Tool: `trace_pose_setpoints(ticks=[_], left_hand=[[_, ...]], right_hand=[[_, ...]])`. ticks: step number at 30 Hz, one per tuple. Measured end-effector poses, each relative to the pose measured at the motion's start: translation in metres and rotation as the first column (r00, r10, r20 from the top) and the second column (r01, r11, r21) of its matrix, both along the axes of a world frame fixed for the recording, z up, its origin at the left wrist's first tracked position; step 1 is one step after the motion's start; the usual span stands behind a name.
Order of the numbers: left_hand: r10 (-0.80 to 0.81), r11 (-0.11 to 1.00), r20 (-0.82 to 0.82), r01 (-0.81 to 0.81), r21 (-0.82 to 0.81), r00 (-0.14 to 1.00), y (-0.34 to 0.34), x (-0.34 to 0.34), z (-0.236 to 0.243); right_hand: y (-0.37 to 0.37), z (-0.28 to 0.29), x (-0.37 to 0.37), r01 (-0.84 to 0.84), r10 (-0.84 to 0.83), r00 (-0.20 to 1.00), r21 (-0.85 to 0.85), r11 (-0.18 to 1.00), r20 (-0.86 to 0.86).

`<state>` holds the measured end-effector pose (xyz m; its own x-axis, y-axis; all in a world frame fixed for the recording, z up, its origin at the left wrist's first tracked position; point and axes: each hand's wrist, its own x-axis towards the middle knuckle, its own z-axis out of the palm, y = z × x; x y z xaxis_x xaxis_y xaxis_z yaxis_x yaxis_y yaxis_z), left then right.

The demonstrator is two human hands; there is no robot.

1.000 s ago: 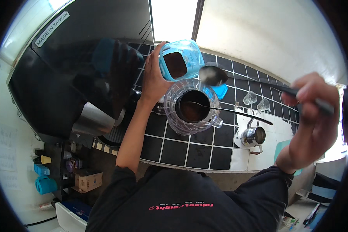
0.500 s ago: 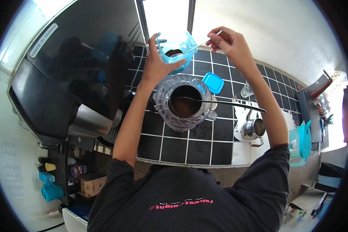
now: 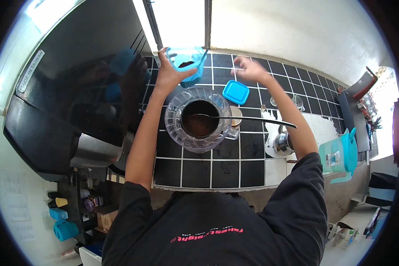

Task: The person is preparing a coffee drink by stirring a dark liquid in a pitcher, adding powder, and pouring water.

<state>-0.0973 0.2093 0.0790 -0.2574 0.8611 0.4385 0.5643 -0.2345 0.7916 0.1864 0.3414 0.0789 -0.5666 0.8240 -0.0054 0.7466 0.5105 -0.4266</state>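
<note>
Our left hand [image 3: 169,76] has its fingers wrapped round a blue tub [image 3: 187,62], holding it tilted above the far edge of the tiled counter [image 3: 217,166], dark grounds showing inside. Our right hand [image 3: 249,70] hangs over the same far edge, fingers loosely spread and blurred; we cannot tell whether they pinch anything. Just beside it lies the tub's blue lid [image 3: 236,92]. Nearer us, mid-counter, stands a clear pitcher [image 3: 198,119] with dark liquid in it and a long spoon [image 3: 248,118] resting across its rim. We judge the scooping largely done: grounds are in the pitcher, while the tub is not yet lidded. A steel kettle [image 3: 283,144] sits toward the right edge.
</note>
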Motion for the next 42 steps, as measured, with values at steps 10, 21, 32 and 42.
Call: trace_pose_setpoints(ticks=[10,21,32,42], left_hand=[[0.054,0.986,-0.066,-0.063,-0.156,0.996,0.006,-0.006,-0.020],[0.037,0.949,-0.038,-0.047,-0.313,0.999,-0.005,-0.002,-0.022],[0.022,0.919,-0.192,-0.095,-0.382,0.981,-0.031,-0.018,-0.016],[0.095,0.974,-0.190,-0.130,-0.183,0.977,-0.100,-0.006,-0.002]], right_hand=[[-0.025,-0.065,0.008,-0.101,0.119,0.938,-0.072,0.992,0.326],[-0.048,0.070,-0.028,0.153,-0.102,0.967,0.212,0.965,-0.233],[-0.073,0.131,-0.157,-0.317,0.270,0.929,0.165,0.934,0.254],[-0.072,0.109,-0.196,-0.343,0.222,0.866,0.208,0.916,0.448]])
